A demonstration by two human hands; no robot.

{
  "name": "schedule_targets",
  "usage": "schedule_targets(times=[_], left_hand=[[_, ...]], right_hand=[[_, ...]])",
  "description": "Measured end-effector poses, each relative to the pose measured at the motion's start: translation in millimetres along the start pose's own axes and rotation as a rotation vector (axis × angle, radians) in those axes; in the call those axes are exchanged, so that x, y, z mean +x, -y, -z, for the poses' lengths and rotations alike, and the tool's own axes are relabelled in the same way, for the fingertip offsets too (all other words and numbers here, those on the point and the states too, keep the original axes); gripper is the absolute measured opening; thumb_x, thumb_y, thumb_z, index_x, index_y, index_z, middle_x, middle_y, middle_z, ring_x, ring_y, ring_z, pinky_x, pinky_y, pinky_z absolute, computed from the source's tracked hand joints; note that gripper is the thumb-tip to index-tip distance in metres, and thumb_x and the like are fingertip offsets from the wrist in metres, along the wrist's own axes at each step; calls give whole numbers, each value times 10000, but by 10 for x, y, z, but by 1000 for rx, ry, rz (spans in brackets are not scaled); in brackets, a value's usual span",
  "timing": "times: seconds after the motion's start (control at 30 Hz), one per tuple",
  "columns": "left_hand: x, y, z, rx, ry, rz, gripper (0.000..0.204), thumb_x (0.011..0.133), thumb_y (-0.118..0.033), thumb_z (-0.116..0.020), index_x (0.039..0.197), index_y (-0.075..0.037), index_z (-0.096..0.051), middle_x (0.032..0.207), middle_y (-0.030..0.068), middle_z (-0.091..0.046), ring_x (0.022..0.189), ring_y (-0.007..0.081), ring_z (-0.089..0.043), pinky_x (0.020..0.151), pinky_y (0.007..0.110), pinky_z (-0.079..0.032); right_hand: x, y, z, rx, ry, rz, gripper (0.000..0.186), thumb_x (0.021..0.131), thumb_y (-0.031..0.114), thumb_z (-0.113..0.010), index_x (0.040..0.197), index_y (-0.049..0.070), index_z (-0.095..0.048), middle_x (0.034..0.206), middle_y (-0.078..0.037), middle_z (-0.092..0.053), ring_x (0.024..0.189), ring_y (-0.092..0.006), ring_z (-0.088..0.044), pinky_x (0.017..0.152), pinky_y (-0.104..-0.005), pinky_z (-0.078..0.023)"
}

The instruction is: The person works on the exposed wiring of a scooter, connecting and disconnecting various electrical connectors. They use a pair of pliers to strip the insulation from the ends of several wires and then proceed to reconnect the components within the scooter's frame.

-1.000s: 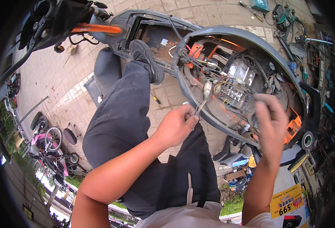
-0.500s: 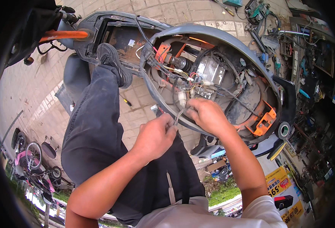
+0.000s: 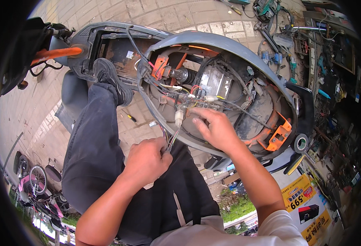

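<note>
Head view: grey scooter shell point(image 3: 225, 41), open, wiring exposed. Just outside the shell's near rim — a bundle of thin wires point(image 3: 173, 138), held in the narrow grip of the left hand point(image 3: 147, 160) and running to a white connector point(image 3: 179, 117) inside the shell. Right hand point(image 3: 216, 127) over the rim, grip loosely parted beside that connector; contact cannot be told. Handling advised: firm pinch, wires slack, no tugging. Around the shell: paving point(image 3: 123, 12), yellow-and-black tool point(image 3: 131, 118); farther right, yellow poster point(image 3: 301, 184).

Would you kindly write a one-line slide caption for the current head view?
Left hand gripping thin wires that lead to a white connector, right hand close beside it, at a grey scooter.
</note>
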State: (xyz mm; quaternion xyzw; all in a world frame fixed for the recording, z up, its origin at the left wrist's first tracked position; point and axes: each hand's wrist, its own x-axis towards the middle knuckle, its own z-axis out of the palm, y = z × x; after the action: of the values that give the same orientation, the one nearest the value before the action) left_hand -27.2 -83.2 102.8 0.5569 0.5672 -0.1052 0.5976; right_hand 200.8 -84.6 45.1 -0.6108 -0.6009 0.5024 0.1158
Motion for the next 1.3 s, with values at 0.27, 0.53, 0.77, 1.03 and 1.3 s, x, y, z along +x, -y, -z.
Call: schedule_targets(times=[0.27, 0.53, 0.77, 1.03, 1.3], left_hand=[[39, -50, 40, 0, 21, -10, 140, 769, -105, -616, 803, 28, -585, 794, 194, -635, 738, 373, -611, 681, 449, -483], [31, 74, 98, -122, 121, 194, 171, 799, -145, -595, 823, 22, -572, 760, 201, -624, 726, 385, -606, 679, 439, -479], [40, 54, 113, -114, 152, 226, 178, 827, -151, -594, 849, 23, -572, 734, 192, -605, 675, 334, -595, 662, 406, -473], [49, 29, 75, -124, 144, 192, 175, 834, -143, -593, 841, 27, -554, 706, 182, -579, 645, 308, -565, 651, 397, -464], [58, -30, 53, -130, 148, 192, 147, 853, -102, -591, 830, 33, -537, 711, 125, -548, 662, 198, -502, 638, 345, -441]], right_hand=[[489, -58, 95, -718, 142, -88, 291, 863, 259, -675, 1082, 71, -639, 725, -182, -667, 671, -402, -656, 612, -486, -526], [585, -247, 140, -541, -142, -145, 239, 885, 284, -652, 803, 63, -693, 642, -209, -633, 640, -415, -641, 610, -488, -528], [410, 66, 182, -318, -94, -63, 167, 869, 211, -661, 945, 64, -683, 721, -210, -654, 699, -404, -646, 652, -477, -525], [298, 7, -103, -169, 233, -1, 266, 822, 167, -698, 1070, 85, -647, 748, -184, -661, 757, -396, -647, 691, -480, -509], [323, -92, -74, -64, 349, -33, 255, 799, 182, -725, 1015, 61, -664, 805, -179, -668, 776, -381, -643, 691, -448, -510]])
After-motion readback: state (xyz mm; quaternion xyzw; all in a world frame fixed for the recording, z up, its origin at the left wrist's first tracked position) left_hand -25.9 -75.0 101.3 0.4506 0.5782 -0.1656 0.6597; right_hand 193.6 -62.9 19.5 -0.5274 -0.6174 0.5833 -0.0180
